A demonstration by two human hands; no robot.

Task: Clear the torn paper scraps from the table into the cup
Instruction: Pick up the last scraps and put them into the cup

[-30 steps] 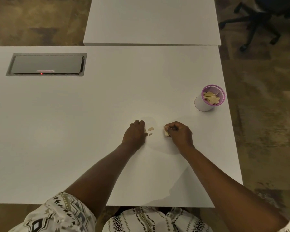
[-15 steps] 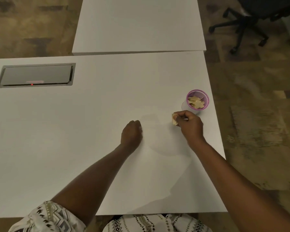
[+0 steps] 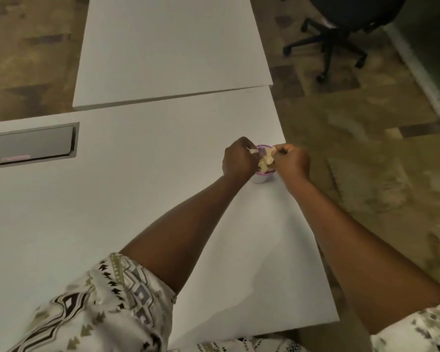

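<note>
As it stands now: both hands meet at the cup, one on each side of it.
cup (image 3: 259,179): white body, purple rim, upright on the table (image 3: 112,212). It sits close to the right edge, nearer the far right corner than the near one.
paper scraps (image 3: 265,162): pale, heaped in the cup's mouth, pile up to about rim height.
left hand (image 3: 239,162): on the cup's left side, knuckles up, fingers curled. The tips pinch a pale sliver (image 3: 250,149) just over the left of the rim.
right hand (image 3: 294,161): on the cup's right side, fingers curled in, tips against the top scraps at the rim. Can't tell if it grips any or only touches them.
gap: hands apart, only the cup's mouth between them; they hide most of the cup wall.
forearms: bare, stretched out from the near edge; patterned sleeves (image 3: 107,301) at the bottom of view.
hatch (image 3: 31,146): grey flush panel in the table top, toward the far left, with a pinkish light strip (image 3: 15,157) on it.
second table (image 3: 168,52): white, butted against the far edge.
office chair (image 3: 341,36): dark, wheeled base on patterned carpet (image 3: 366,148), beyond the far right corner, well apart from the cup.
sharpness: edges of view are motion-blurred.
</note>
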